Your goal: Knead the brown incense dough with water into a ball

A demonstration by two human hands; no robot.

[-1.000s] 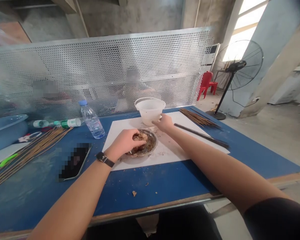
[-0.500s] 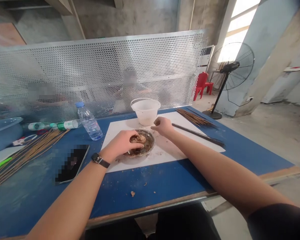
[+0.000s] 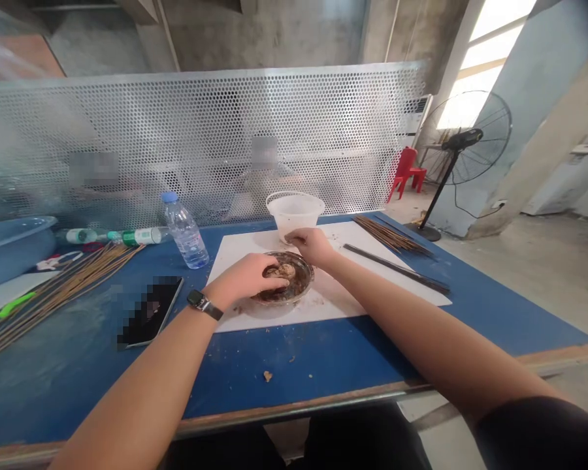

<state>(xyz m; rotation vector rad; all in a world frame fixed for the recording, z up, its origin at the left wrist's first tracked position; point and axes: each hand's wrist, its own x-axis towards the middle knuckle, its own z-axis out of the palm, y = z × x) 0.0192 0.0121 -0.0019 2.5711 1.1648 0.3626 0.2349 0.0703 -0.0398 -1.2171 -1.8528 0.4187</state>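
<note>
My left hand [image 3: 249, 277], with a watch on its wrist, curls its thumb and fingers around a rough brown lump [image 3: 286, 270], which looks like clay or dough. The lump sits in a round, shallow bowl [image 3: 308, 282] whose inside is smeared dark brown. Just beyond the bowl's far rim is my right hand [image 3: 316, 248], fingers pinched together; whatever they hold is too small or hidden to make out. Behind that hand stands a white translucent bucket [image 3: 298, 207] with its handle up, partly covered by my fingers. Bowl and bucket rest on white paper [image 3: 340, 301].
Dark thin sticks [image 3: 394, 267] and a brown stick bundle [image 3: 392, 235] lie at right. To the left are a water bottle [image 3: 187, 235], a phone [image 3: 151, 316], more sticks [image 3: 73, 281] and a blue basin [image 3: 17, 245]. A perforated metal screen [image 3: 200, 130] stands behind.
My right hand has moved left, in front of the bucket and closer to the bowl. My left hand keeps its grip on the lump. The whole view has shifted slightly.
</note>
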